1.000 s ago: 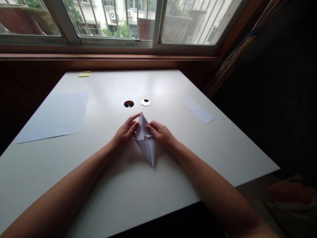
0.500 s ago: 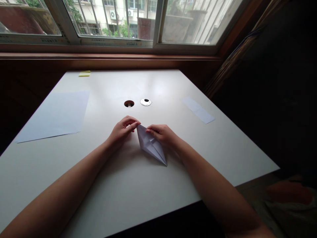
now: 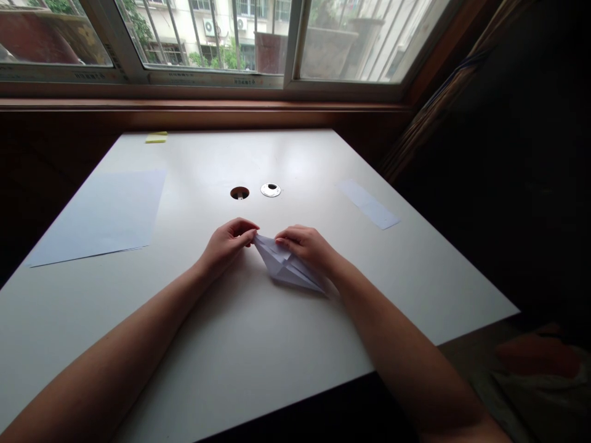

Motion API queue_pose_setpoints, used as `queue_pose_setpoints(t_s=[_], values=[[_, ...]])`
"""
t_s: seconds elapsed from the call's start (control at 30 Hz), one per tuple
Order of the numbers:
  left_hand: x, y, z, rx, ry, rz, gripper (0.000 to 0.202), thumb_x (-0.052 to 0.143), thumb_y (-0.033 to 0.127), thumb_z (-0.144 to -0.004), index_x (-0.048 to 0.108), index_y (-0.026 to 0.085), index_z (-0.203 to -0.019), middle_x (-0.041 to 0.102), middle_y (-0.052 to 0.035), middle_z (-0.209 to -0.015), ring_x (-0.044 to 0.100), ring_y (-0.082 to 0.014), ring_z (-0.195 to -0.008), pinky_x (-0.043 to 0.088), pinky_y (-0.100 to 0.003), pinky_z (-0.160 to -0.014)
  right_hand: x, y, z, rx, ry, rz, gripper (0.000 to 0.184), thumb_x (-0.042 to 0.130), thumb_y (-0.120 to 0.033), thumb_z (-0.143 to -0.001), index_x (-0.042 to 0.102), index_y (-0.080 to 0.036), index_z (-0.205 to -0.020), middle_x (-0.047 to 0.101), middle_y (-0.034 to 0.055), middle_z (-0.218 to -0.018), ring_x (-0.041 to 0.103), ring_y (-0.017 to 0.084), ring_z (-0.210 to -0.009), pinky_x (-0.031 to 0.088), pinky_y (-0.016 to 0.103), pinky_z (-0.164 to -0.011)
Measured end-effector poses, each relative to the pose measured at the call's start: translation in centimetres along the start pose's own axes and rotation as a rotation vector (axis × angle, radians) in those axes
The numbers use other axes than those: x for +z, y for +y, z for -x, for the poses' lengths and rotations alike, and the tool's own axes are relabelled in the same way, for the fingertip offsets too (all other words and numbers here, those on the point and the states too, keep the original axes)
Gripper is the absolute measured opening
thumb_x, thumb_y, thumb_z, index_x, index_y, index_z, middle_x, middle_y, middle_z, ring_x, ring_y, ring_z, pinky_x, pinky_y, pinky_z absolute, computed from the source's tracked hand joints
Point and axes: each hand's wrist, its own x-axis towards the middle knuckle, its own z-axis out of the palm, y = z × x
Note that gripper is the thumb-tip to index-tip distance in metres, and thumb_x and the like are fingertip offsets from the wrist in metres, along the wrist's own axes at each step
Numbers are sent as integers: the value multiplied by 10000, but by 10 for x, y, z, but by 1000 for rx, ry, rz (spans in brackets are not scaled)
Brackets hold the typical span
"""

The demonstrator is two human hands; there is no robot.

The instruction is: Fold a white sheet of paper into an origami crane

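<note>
A folded white paper (image 3: 287, 271), long and pointed at its ends, is held between my two hands over the white table. My left hand (image 3: 229, 241) pinches its far left tip between thumb and forefinger. On the upper right edge, my right hand (image 3: 302, 242) grips the paper with thumb and bent fingers, hiding part of that side. Creases and layered flaps show in the paper's middle. The other pointed end reaches toward my right wrist, close above the tabletop.
Flat paper sheets (image 3: 99, 215) lie on the left of the white table (image 3: 221, 363). A paper strip (image 3: 369, 204) rests on the right. Behind my hands are a round hole (image 3: 239, 193) and a metal cover (image 3: 270, 190). Yellow sticky notes (image 3: 156, 137) lie at the back edge, below the window.
The folded paper has turned, its near point swinging right and slightly up. Both hands keep their hold, with only small shifts of the fingers.
</note>
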Motion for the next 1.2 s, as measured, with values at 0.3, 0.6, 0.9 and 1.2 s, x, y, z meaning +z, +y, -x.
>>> queue_pose_setpoints(t_s=[0.3,0.6,0.9,1.2], values=[[-4,3,1,262,-263,-296,180,584,270,-907,721,196,-998,612,-51,-978,586,-119,-754,473,-238,-665,-9,13,0,-92,-10,270,106,642,-243,-927,747,-232,-915,710,41,-887,522,200,-846,435,328,-810],[-4,-6,0,394,-388,-370,132,642,305,-907,680,179,-904,587,-59,-981,577,-119,-764,483,-243,-677,-16,17,1,-197,41,323,135,617,-271,-946,733,-215,-909,669,65,-892,518,204,-835,460,344,-791],[-5,-11,-2,316,-241,-489,178,635,358,-911,664,190,-859,593,-39,-945,564,-129,-753,476,-258,-681,-25,0,8,-98,-53,196,149,698,-366,-886,713,-238,-960,642,59,-987,562,213,-937,477,347,-807],[-3,-8,0,253,-351,-476,267,615,334,-907,606,248,-1160,675,-20,-941,572,-154,-792,474,-273,-718,-19,1,5,61,-196,89,109,682,-326,-887,672,-221,-858,632,39,-885,544,213,-1007,454,331,-855]])
